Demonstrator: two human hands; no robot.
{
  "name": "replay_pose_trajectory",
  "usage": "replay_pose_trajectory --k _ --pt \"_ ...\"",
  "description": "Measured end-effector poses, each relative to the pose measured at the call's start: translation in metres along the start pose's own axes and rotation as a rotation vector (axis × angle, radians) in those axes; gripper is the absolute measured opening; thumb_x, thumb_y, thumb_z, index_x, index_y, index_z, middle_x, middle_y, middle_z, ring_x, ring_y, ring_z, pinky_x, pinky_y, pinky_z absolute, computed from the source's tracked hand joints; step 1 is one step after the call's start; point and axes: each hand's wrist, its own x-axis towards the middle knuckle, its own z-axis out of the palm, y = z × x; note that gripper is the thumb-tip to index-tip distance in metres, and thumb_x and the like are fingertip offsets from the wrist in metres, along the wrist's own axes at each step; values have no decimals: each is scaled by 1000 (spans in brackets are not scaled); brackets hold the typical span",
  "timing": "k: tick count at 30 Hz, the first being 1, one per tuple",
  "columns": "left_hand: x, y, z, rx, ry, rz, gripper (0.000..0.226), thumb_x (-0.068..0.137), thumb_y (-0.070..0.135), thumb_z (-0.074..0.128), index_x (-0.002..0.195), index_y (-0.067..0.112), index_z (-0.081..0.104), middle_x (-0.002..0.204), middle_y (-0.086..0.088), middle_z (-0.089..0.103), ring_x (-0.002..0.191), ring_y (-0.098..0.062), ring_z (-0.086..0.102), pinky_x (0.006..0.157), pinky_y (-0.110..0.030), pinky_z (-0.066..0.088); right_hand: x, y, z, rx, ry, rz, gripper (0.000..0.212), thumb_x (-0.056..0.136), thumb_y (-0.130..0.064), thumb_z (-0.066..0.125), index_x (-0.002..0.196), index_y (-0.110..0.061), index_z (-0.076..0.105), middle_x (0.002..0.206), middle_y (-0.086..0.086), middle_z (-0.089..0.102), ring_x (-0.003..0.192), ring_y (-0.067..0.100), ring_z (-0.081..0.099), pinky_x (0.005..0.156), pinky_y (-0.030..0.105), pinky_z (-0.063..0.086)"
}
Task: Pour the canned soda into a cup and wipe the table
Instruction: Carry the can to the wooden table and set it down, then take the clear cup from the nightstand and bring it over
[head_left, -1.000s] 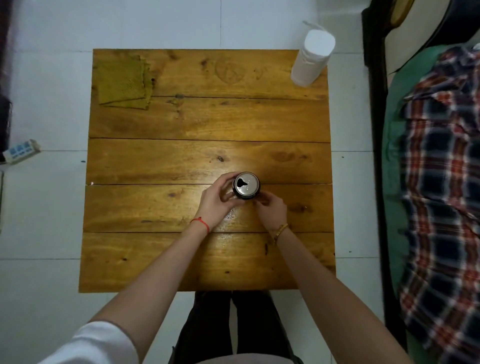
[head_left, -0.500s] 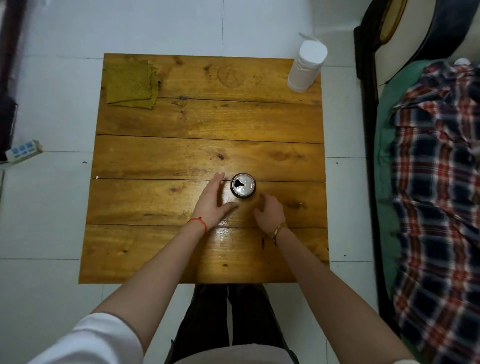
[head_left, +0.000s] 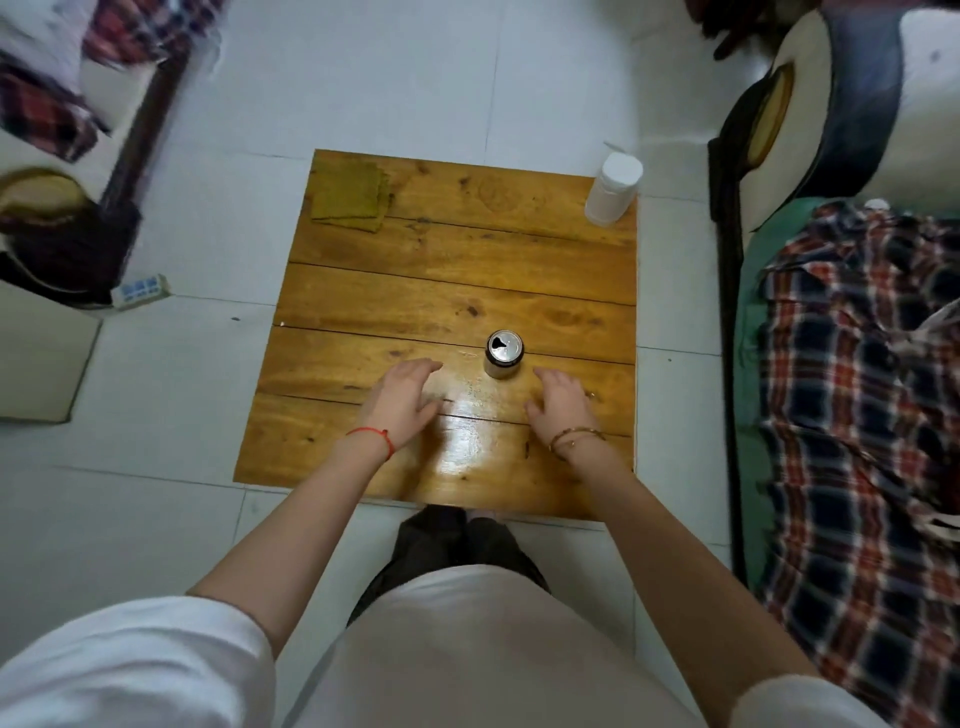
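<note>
Head view, one frame. Item: wooden plank table (head_left: 452, 291), square top, glossy glare patch near its near edge. Item: soda can (head_left: 503, 354), upright, tab opening already pierced, standing right of centre on the table, on the seam between two planks. Item: left hand (head_left: 402, 402), red string bracelet at the wrist, palm down over the table to the left of the can and apart from it; fingers (head_left: 423, 366) released, loosely extended toward the can, grasping nothing. Item: right hand (head_left: 561, 402), thin bracelets at the wrist, palm down to the right of the can and apart from it; fingers slightly curled and relaxed, grasping nothing. Item: olive-green folded cloth (head_left: 350, 197), lying flat at the far left corner of the table. Item: white plastic cup (head_left: 613, 189), standing at the far right corner, its rim toward the camera; contents cannot be told. Item: white tiled floor (head_left: 171, 395) around the table. Item: plaid cloth (head_left: 857, 415) on a green surface at the right edge of the view. Item: white power strip (head_left: 140, 291) on the floor left of the table. Item: person's white sleeves and dark trousers at the bottom.
</note>
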Motion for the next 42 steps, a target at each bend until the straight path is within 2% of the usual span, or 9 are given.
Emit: replay_pose_trajectory --k 8,11,16,21,33,42 --pt "-78 12 -47 16 109 -33 52 93 24 60 142 17 44 146 -6 47 136 -25 41 112 -44 35 -50 -43 -23 -64 1 -171 54 94 -26 52 144 -17 35 145 7 42 134 25 34 112 41 31" --pt "-103 10 -56 11 160 -47 51 93 24 61 141 17 46 143 -6 50 134 -24 42 112 -41 36 -60 -62 -25 -78 4 -225 54 94 -28 52 144 -16 35 146 6 41 136 24 32 113 40 29" --pt "-147 -7 -74 -17 202 -138 53 92 25 61 142 20 44 145 -5 47 137 -22 38 112 -44 36 -69 -97 -26 -129 -13 -333 55 94 -31 52 145 -17 35 143 5 44 135 22 34 113 40 30" --pt "-201 -36 -88 -53 339 -252 52 92 23 61 141 21 46 145 -4 49 134 -24 42 112 -44 36 -78 -146 -16 -197 -56 -464 53 95 -31 50 144 -17 36 144 6 44 136 24 33 114 39 29" --pt "-362 -146 -116 -176 601 -580 46 92 23 62 137 18 53 140 -1 53 132 -23 45 112 -42 35 -123 -313 86 -333 -163 -782 50 94 -35 51 140 -19 41 140 4 48 133 23 38 110 36 33" --pt "-491 -248 -148 -152 680 -741 45 94 22 60 138 17 52 141 -2 53 133 -22 43 113 -38 34 -175 -450 181 -329 -215 -930 51 94 -33 53 141 -17 41 141 4 47 137 22 32 112 37 30"
